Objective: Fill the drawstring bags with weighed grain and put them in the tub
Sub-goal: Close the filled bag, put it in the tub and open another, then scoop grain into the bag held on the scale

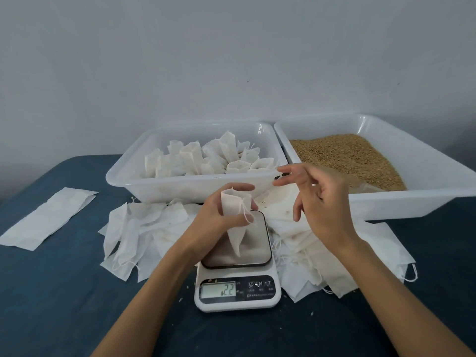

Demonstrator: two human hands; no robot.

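Note:
My left hand grips a white drawstring bag near its mouth, and the bag's lower end hangs over the scale plate. Its string dangles beside my fingers. My right hand hovers to the right with fingers spread and relaxed, holding nothing, just in front of the grain tub. The white kitchen scale shows a reading on its display. The left white tub holds several filled bags. The right white tub holds brown grain.
Flat empty bags lie in a pile left of the scale and another right of it. A long white sheet lies at the far left on the dark blue table. Stray grains dot the table near the scale.

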